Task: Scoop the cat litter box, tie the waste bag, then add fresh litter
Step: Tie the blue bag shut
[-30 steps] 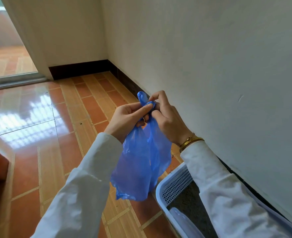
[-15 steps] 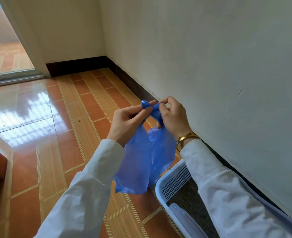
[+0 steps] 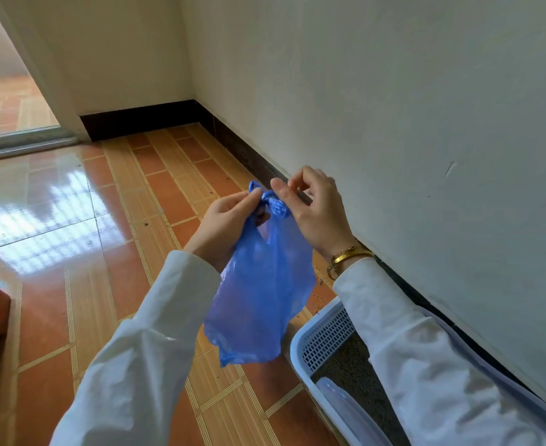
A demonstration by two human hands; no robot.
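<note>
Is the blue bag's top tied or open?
Tied: the blue bag has a knot at its top, between the left hand and right hand.

A single wide-angle head view looked forward and steeply down from the person's own eye level, close above the left hand (image 3: 223, 220) and right hand (image 3: 316, 210), whose white sleeves entered from the bottom edge. It faced a room corner: glossy orange tiled floor (image 3: 82, 252) to the left, pale plaster wall (image 3: 394, 107) filling the right, bending toward the edges
</note>
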